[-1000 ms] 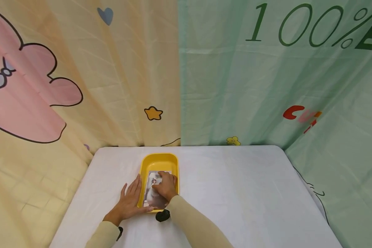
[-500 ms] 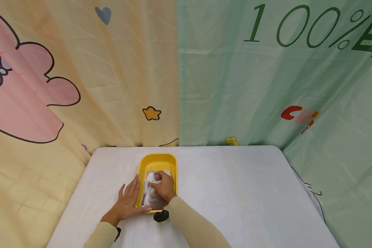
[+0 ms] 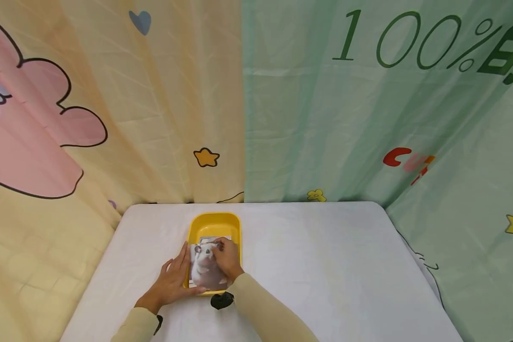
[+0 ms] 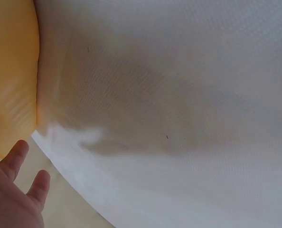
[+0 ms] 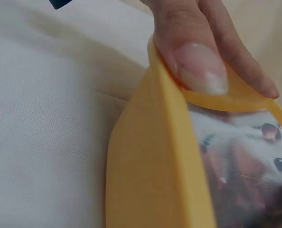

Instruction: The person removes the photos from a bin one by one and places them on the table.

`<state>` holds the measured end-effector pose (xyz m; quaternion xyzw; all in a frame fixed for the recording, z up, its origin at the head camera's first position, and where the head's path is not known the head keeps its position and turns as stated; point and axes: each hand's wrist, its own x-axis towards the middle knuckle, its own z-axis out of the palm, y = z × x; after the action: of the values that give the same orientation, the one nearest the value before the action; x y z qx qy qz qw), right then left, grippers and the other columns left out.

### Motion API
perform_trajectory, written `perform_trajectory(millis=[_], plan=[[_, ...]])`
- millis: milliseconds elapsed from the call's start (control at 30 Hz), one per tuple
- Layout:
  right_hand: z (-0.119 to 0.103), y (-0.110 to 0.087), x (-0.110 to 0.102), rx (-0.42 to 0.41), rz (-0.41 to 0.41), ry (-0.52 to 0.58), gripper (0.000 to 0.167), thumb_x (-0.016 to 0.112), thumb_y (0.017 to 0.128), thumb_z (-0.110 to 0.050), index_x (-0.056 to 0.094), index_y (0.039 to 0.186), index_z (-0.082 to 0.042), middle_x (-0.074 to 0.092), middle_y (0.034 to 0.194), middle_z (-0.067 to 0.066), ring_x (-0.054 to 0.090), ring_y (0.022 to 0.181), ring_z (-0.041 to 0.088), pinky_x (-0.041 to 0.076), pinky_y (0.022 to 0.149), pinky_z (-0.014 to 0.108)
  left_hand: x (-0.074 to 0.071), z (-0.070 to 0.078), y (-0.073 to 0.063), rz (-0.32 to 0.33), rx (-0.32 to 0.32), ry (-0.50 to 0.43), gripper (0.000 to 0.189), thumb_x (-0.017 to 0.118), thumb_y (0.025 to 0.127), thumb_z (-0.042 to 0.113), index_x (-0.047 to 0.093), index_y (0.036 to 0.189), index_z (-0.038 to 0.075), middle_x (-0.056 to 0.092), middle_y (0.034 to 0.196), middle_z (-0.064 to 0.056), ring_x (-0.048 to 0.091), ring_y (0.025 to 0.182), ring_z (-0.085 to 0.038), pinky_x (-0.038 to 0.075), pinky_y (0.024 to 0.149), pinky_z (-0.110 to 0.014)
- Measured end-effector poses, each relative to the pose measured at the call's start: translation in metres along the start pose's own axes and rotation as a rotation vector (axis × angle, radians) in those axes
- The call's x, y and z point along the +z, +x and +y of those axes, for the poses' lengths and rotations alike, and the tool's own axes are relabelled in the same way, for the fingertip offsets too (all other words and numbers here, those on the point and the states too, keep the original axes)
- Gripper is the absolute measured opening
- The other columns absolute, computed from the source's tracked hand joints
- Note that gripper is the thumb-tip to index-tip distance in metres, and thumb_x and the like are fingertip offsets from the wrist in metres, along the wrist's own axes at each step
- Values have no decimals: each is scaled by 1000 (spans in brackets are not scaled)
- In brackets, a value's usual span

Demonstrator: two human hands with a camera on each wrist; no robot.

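Note:
A yellow tray (image 3: 213,216) stands on the white table with glossy picture cards inside. The upper picture card (image 3: 203,273) shows a furry white-and-grey, hamster-like animal; its left edge overlaps the tray's left rim in the head view. My right hand (image 3: 228,260) pinches this card near its far right corner, some fingers hidden. Behind it shows a strip of another card (image 3: 208,239). My left hand (image 3: 170,281) lies against the tray's left side, fingers straight, its thumb (image 5: 200,71) over the near rim in the right wrist view.
The white tabletop (image 3: 312,256) stretches far to the right of the tray. A patterned curtain (image 3: 188,104) hangs behind the table and at both sides. A black wrist camera (image 3: 222,300) sits under the right wrist, close to the tray's near edge.
The upper card has shifted left and turned more toward the head view, so its animal looks larger. The left hand keeps its place on the tray; the head view has turned slightly.

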<state>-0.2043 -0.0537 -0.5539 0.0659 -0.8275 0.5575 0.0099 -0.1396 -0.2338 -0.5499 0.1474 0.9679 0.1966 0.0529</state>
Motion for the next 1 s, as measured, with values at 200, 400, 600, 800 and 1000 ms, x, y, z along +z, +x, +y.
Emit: perform_trajectory(millis=[200, 400, 600, 800, 1000], plan=[[-9, -3, -7, -42, -66, -73, 12, 66, 89, -5, 72, 99, -3, 72, 94, 7, 66, 87, 14, 53, 73, 25, -1, -1, 0, -24, -16, -4, 124, 63, 74, 71, 7, 150, -9, -1, 159, -24, 21, 142, -40, 26, 107, -60], [-15, -5, -20, -121, -124, -209, 14, 66, 90, -10, 74, 100, -7, 72, 89, 1, 63, 79, 7, 51, 68, 21, -3, 1, 1, -36, -34, -38, 125, 64, 73, 70, 5, 150, -9, -2, 159, -23, 21, 142, -41, 24, 108, -60], [-14, -3, -34, -192, -261, -269, 21, 63, 87, 0, 72, 105, -4, 69, 86, 3, 60, 76, 8, 48, 65, 18, -4, 3, 1, -50, -37, -51, 126, 66, 73, 69, 4, 150, -10, -4, 160, -22, 19, 143, -40, 23, 109, -60], [-7, -3, -38, -144, -240, -207, 25, 65, 86, 2, 66, 110, -1, 71, 99, 10, 68, 87, 16, 55, 72, 23, -5, 4, 1, -46, -37, -45, 127, 64, 72, 72, 3, 151, -8, -4, 160, -21, 21, 142, -41, 24, 109, -60], [-2, 0, -48, -112, -171, -99, 21, 68, 84, 3, 66, 105, 1, 71, 96, 15, 70, 85, 23, 57, 72, 29, -4, 3, -1, -34, -19, -55, 126, 65, 73, 70, 4, 150, -9, -3, 160, -21, 22, 141, -41, 24, 108, -60]])
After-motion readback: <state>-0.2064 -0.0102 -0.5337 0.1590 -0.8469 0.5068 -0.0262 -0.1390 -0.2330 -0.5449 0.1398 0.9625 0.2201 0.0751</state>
